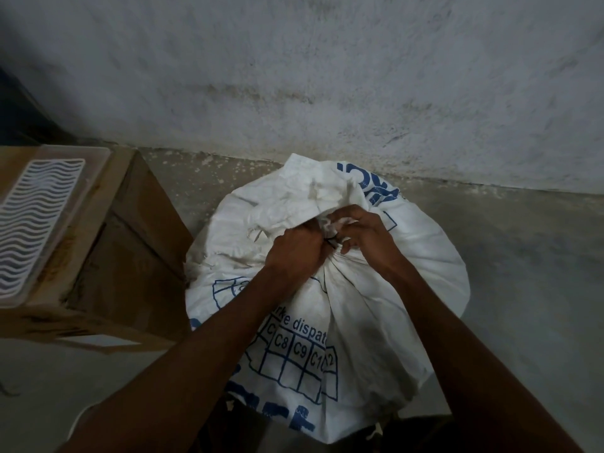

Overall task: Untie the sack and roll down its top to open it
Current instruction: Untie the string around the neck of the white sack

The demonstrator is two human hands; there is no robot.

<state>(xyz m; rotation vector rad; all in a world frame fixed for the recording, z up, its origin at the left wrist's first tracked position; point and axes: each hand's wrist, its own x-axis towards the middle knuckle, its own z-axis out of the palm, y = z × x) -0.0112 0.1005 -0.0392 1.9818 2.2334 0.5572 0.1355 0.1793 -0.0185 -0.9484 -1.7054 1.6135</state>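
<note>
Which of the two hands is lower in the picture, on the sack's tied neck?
The left hand; the right hand sits slightly higher beside the tie.

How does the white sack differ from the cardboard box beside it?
The sack is white, soft and crumpled with blue print; the box is brown and stiff-sided. The sack's neck is gathered and tied; the box carries a white wavy-patterned tray on top. Both stand on the floor.

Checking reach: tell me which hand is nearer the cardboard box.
Left. The left hand works the sack's tied neck on the side facing the cardboard box; the right hand is beyond it.
</note>
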